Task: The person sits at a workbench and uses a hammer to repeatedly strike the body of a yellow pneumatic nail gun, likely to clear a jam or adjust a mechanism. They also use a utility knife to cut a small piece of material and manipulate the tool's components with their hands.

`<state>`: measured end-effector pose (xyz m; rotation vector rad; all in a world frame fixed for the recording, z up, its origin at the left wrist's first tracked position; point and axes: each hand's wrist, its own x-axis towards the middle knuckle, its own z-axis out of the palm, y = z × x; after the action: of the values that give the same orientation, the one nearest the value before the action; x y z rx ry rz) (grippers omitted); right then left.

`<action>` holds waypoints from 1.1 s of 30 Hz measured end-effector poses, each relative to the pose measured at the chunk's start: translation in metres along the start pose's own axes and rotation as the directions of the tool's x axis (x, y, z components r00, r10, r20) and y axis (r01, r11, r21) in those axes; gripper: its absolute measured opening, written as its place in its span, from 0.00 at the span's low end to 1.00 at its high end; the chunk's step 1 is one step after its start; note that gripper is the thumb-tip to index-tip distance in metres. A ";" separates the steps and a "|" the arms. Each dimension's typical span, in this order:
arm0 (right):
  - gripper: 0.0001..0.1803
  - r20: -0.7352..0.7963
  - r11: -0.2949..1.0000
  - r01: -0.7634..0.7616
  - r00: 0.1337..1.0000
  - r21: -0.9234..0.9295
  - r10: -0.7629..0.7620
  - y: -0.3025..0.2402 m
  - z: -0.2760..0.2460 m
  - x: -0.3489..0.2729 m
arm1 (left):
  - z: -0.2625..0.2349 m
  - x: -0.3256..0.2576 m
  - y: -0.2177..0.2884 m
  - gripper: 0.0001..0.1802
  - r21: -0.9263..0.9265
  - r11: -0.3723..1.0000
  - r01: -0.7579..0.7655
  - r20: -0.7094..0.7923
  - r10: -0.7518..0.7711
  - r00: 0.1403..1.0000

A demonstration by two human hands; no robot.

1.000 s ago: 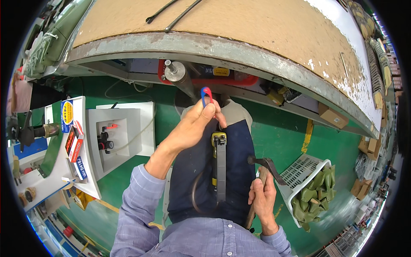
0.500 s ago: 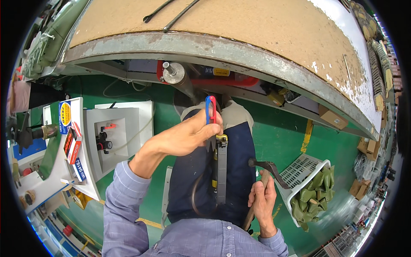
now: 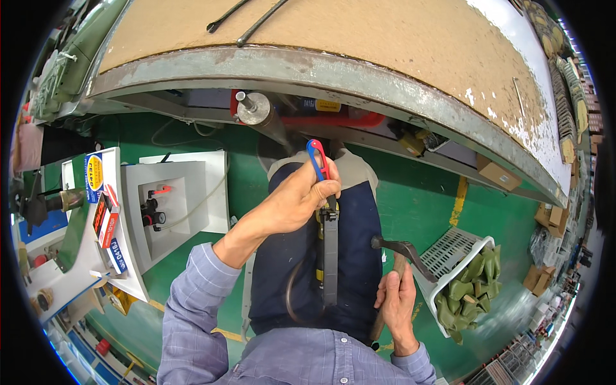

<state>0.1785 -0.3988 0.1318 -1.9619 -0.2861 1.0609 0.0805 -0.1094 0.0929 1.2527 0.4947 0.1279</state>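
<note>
My left hand (image 3: 292, 199) is closed over my lap, with a blue-and-red looped piece (image 3: 316, 159) sticking up from its fingers. Just below those fingers, a staple gun (image 3: 328, 256) with a long dark magazine and yellow parts lies lengthwise between my thighs; whether the hand also touches it, I cannot tell. A thin brownish hose (image 3: 292, 292) curves beside the gun. Beside my right thigh, my right hand (image 3: 394, 308) is wrapped round the wooden handle of a hammer, whose dark curved metal head (image 3: 404, 250) points up and outward.
Ahead runs a workbench's metal edge (image 3: 289, 66), with two dark metal bars (image 3: 260, 24) on its top. A metal cylinder (image 3: 256, 110) stands beneath it. At right sits a white basket (image 3: 449, 253) holding green pieces (image 3: 473, 282). Small boxes (image 3: 106, 218) rest on a white stand at left.
My left hand has shifted slightly right, and the blue-and-red piece has tilted, its two sides now angled differently. My right hand keeps its hold on the hammer, barely moved.
</note>
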 end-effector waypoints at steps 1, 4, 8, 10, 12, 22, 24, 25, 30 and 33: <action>0.26 -0.009 1.000 -0.009 1.000 -0.006 0.009 -0.001 -0.003 0.000 | 0.001 0.000 0.000 0.10 0.044 0.999 -0.010 -0.007 0.011 1.000; 0.24 0.000 0.999 -0.003 1.000 -0.040 0.003 -0.006 -0.008 0.003 | 0.001 0.001 -0.007 0.11 0.052 0.998 -0.022 -0.004 0.022 1.000; 0.23 0.053 0.995 0.036 0.998 -0.096 -0.031 -0.009 -0.009 0.008 | 0.002 0.004 -0.009 0.10 0.016 1.000 0.015 0.032 -0.016 0.999; 0.23 0.056 0.995 0.034 0.998 -0.093 -0.029 -0.011 -0.007 0.009 | 0.002 0.005 -0.010 0.10 0.016 1.000 0.021 0.044 -0.022 0.999; 0.24 0.046 0.996 0.035 0.998 -0.081 -0.032 -0.012 -0.005 0.010 | 0.000 0.005 -0.009 0.10 0.050 0.999 -0.007 0.043 0.005 0.999; 0.26 0.111 0.986 0.137 0.986 -0.093 -0.126 -0.030 -0.018 0.021 | -0.001 0.004 0.002 0.10 0.110 0.990 0.083 0.056 -0.090 0.994; 0.26 0.132 0.966 0.232 0.967 -0.115 -0.216 -0.052 -0.024 0.025 | 0.002 0.006 0.002 0.10 0.130 0.988 0.079 0.054 -0.086 0.995; 0.26 0.141 0.943 0.301 0.949 -0.145 -0.281 -0.062 -0.029 0.027 | 0.004 0.007 0.002 0.10 0.140 0.987 0.075 0.055 -0.083 0.995; 0.26 0.274 0.643 0.568 0.819 -0.513 -0.504 -0.145 -0.039 0.049 | 0.013 0.011 0.002 0.10 0.185 0.980 0.074 0.078 -0.089 0.993; 0.23 0.254 0.667 0.515 0.854 -0.538 -0.454 -0.188 -0.037 0.056 | 0.020 0.013 0.007 0.10 0.236 0.971 0.049 0.089 -0.071 0.993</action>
<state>0.2759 -0.2765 0.2553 -2.1690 -1.2661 0.7499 0.1016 -0.1200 0.1001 1.4649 0.4723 -0.0441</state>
